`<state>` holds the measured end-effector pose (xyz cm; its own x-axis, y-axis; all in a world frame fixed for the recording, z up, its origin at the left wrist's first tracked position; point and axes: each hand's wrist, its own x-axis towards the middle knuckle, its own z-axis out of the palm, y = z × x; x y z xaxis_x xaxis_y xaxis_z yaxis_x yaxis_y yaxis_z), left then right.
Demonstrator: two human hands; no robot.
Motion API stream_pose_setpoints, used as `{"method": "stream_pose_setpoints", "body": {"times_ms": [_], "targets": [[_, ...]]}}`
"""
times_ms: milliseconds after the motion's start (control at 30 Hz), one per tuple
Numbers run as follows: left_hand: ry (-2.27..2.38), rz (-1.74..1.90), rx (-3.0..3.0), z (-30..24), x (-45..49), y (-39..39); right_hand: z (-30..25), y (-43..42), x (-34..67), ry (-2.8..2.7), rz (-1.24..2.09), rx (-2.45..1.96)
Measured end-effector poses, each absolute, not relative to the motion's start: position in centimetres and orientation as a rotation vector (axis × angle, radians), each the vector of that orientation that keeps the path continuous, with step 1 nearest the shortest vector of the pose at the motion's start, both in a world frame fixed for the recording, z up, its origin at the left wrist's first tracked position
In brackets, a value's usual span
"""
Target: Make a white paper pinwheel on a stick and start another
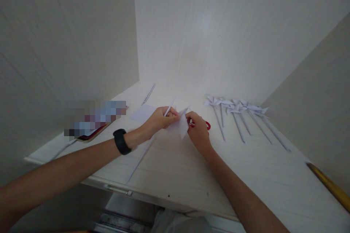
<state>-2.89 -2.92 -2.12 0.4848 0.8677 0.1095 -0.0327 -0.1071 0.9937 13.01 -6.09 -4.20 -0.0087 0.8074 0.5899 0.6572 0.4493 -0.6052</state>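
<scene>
My left hand (164, 116) is closed, with a thin rolled white paper stick (170, 106) passing through its fingers. Its fingertips also pinch a piece of folded white paper (183, 125). On the paper's other side, my right hand (198, 131) grips the edge between thumb and fingers. Red-handled scissors (208, 126) lie behind my right hand, mostly hidden by it. Below my left wrist a paper stick length (140, 160) slants toward the front edge; whether it is the same stick I cannot tell. A flat sheet of white paper (143, 113) lies beside my left hand.
Several white paper pinwheels (237, 107) on rolled sticks lie in a row at right. More rolled paper (149, 94) lies at the back. A blurred-out phone-like object (95, 133) sits at left on the white table (175, 174). Walls enclose the back and sides.
</scene>
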Motion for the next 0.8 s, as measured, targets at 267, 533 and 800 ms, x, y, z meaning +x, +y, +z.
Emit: {"method": "stream_pose_setpoints", "body": {"times_ms": [267,533,800], "targets": [[0.681,0.933,1.455,-2.02,-3.27,-2.94,-4.26,-5.93,13.6,-1.552,0.449,-1.222],[0.815,0.93,1.527,-1.3,-3.1,-3.24,-4.15,-6.1,13.43,-1.536,0.483,-1.214],[0.827,0.902,1.529,-1.49,-3.03,-3.12,-4.08,-6.51,13.03,-1.552,0.382,-1.254]]}}
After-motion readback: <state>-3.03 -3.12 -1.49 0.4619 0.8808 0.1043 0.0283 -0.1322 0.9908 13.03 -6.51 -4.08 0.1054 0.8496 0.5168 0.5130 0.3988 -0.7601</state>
